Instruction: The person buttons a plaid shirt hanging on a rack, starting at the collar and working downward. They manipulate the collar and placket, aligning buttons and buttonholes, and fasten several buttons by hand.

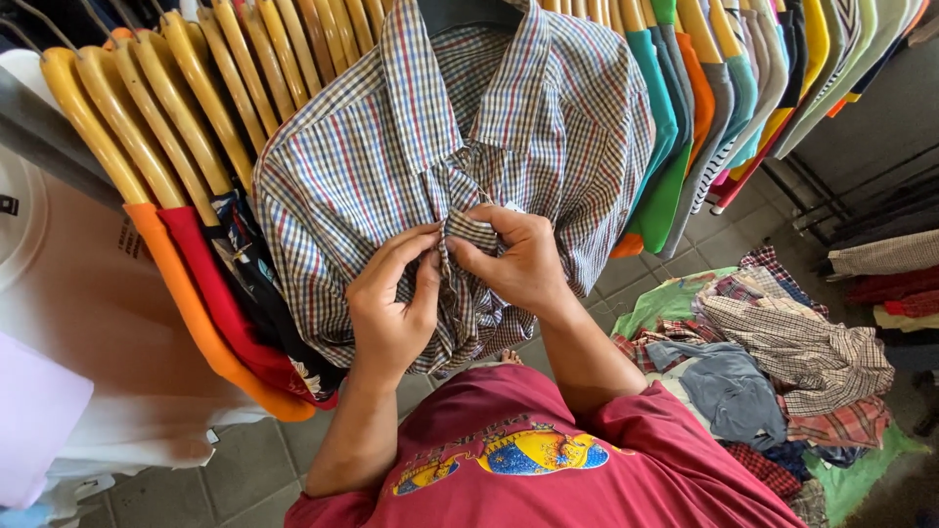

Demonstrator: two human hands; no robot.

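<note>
Your left hand (391,308) and right hand (514,259) meet at the front placket of the checked shirt (391,147), a thin woven cotton hanging among smooth yellow wooden hangers (147,117). Both sets of fingers are curled closed, pinching the puckered fabric between thumb and fingertips. A rumpled pile of plaid clothes (782,372) lies on the tiled floor (249,460).

Wearer's dark red short-sleeved T-shirt (548,460) with a blue, yellow and orange chest print (509,455); forearms bare below the sleeves; toes visible
</note>
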